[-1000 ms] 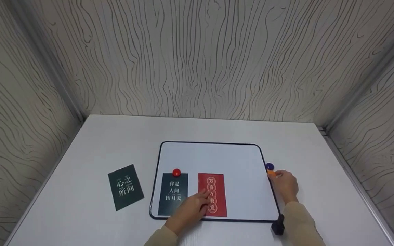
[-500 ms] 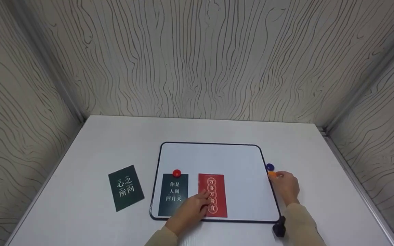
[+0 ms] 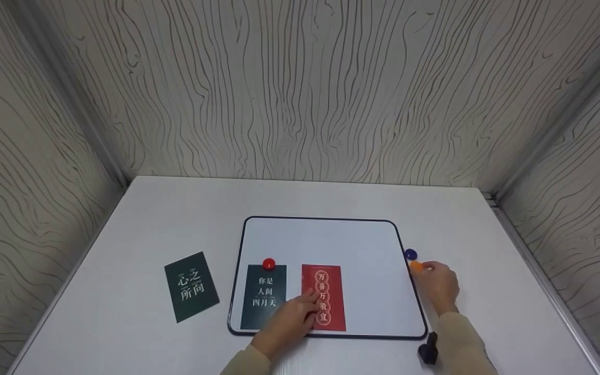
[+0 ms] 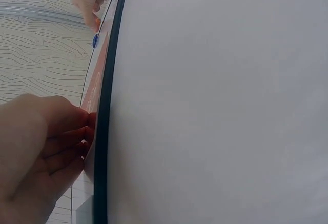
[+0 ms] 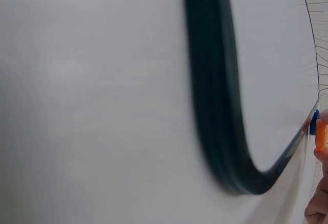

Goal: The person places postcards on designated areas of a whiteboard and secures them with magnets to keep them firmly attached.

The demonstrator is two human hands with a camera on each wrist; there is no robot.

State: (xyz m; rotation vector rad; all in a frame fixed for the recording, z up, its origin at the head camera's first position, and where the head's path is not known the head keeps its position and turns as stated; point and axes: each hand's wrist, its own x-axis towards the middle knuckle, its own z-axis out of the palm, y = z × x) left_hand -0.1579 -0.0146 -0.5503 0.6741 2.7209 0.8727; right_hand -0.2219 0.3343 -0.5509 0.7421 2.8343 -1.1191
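Observation:
My left hand [image 3: 289,315] rests on the lower left part of a red card [image 3: 334,284] with a printed column of characters. That card lies on a dark-framed whiteboard [image 3: 378,281]. In the left wrist view the fingers of the left hand [image 4: 38,147] touch the card near the board's edge. Just off the board's right side, my right hand [image 3: 439,285] pinches a round orange magnet [image 3: 416,266] between thumb and finger. A blue magnet [image 3: 411,254] sits right behind it, against the frame. The right wrist view shows the orange magnet [image 5: 320,134] only at its edge.
On the board's left, a dark green card [image 3: 263,286] lies under a red magnet [image 3: 269,264] at its top edge. Another dark green card [image 3: 191,286] lies tilted on the white table [image 3: 138,234], left of the board. A black object [image 3: 428,350] is beside the right sleeve.
My right hand has shifted slightly to the right with the orange magnet, away from the board's frame. The left hand stays on the red card.

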